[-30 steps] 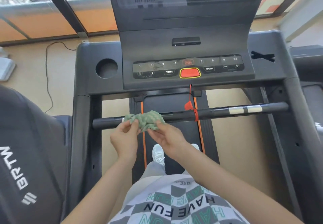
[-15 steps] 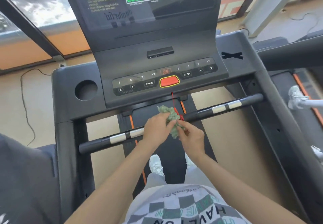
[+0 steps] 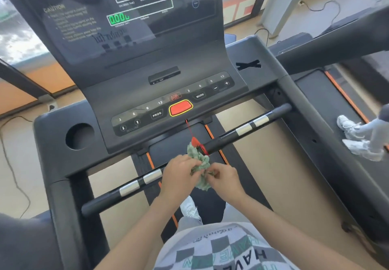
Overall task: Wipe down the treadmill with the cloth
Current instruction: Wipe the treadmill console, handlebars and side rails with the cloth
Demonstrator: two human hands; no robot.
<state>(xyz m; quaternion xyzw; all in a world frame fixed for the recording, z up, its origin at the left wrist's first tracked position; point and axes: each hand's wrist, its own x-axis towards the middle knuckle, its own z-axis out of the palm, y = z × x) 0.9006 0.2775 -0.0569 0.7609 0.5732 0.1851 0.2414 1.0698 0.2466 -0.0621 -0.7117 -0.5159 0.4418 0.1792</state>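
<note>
You had bare crossbar (image 3: pixel 224 138) to either side of the cloth (image 3: pixel 200 160), out to both ends. The red cord (image 3: pixel 190 130) hung down onto the bar just right of the cloth, and the console (image 3: pixel 136 93) jutted above, a gap between them.

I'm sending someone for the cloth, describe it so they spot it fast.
Find the treadmill console, then the black crossbar below it. At the bar's middle, the left hand and right hand grip the cloth: the only pale green, crumpled thing, beside the red cord.
</note>
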